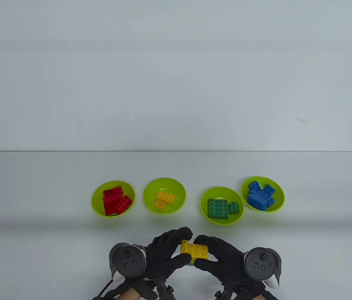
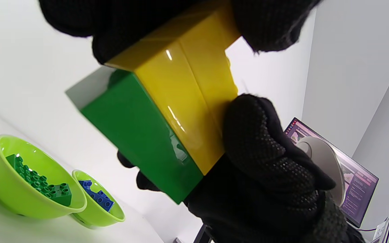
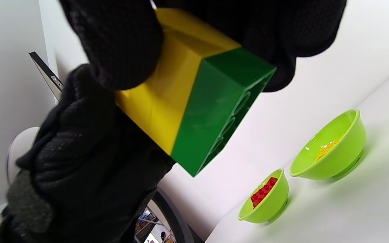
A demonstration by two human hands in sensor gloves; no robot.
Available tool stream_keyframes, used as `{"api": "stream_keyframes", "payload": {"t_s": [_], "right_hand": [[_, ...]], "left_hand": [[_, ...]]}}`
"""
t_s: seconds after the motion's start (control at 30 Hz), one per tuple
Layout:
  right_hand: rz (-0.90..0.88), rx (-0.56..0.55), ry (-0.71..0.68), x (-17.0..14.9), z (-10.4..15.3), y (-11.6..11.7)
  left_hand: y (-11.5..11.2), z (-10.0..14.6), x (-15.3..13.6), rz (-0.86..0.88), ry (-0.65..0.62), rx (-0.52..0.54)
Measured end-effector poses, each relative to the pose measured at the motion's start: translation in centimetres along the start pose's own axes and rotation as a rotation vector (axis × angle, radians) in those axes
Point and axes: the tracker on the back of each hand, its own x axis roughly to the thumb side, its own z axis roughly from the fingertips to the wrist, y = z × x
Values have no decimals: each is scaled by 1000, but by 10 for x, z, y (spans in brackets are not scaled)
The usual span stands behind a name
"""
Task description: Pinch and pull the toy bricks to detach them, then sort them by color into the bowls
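The fingers of the left hand [image 1: 163, 250] and right hand [image 1: 219, 254] are curled round a small stack held between them at the near middle of the table [image 1: 38, 187], above its surface. The stack is pinched from both sides, thumbs on the near face and fingertips on the far one. In the table view only the studded yellow brick [image 1: 194, 250] on top is clear, with a sliver of green under its near edge.

The wrist views supply what is hidden there. In the left wrist view a seam is seen in the yellow layer, so two yellow bricks may be set side by side, though this cannot be told for certain, and a green brick [image 2: 137, 135] is joined beneath. In the right wrist view the hollow underside of the green brick is shown; no gap between the colours is visible, so they are judged not yet detached.

Beyond the hands, four bowls are ranged left to right: red bowl [image 1: 96, 200] with several red bricks, yellow bowl [image 1: 179, 190] with two, green bowl [image 1: 204, 203] and blue bowl [image 1: 279, 193] each with a cluster. Sorting is judged nearly finished: no loose bricks are seen on the table, and only the held stack is left to be split and dropped in.
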Motion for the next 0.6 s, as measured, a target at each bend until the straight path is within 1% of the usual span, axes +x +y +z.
{"api": "stream_keyframes", "payload": {"t_s": [0.1, 0.23, 0.3, 0.43, 0.53, 0.6], "right_hand": [[16, -5, -3, 0, 1, -1], [-30, -4, 30, -1, 1, 1], [-29, -9, 31, 0, 1, 2], [36, -22, 3, 3, 2, 1], [18, -32, 7, 2, 2, 2], [-20, -37, 23, 1, 1, 3]], "left_hand": [[-1, 0, 2, -45, -23, 6], [0, 0, 12, -246, -119, 14], [0, 0, 15, -289, -130, 20], [0, -2, 12, -178, -51, -5], [2, -2, 10, -78, 8, 7], [3, -2, 12, -90, 3, 21]]}}
